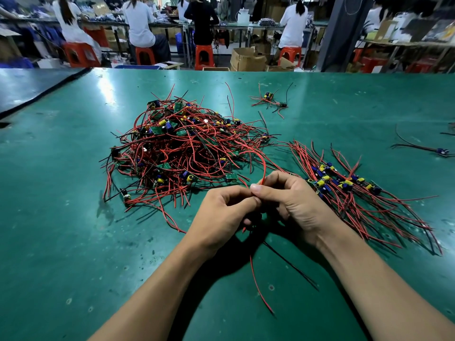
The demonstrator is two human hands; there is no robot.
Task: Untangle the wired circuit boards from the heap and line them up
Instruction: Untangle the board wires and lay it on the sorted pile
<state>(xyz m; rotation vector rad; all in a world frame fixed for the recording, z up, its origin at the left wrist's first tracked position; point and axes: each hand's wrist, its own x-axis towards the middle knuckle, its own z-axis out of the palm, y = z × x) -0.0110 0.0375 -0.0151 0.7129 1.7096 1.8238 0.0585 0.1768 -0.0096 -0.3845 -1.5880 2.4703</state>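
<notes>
A tangled heap (pixel 183 146) of small green circuit boards with red and black wires lies on the green table (pixel 61 217) ahead of me. To the right, a row of lined-up boards (pixel 344 183) lies with wires fanned toward me. My left hand (pixel 221 215) and my right hand (pixel 293 200) meet just in front of the heap. Together they pinch one wired piece: a red wire (pixel 263 166) arcs up from my fingertips toward the heap, and a red wire end (pixel 258 286) and a black wire (pixel 290 264) trail down below my hands. The board itself is hidden by my fingers.
A small cluster of wired boards (pixel 269 100) lies at the far middle of the table. A stray board with black wires (pixel 440 151) lies at the right edge. Beyond the table's far edge, people sit on red stools (pixel 204 56) at other benches among cardboard boxes (pixel 246 59).
</notes>
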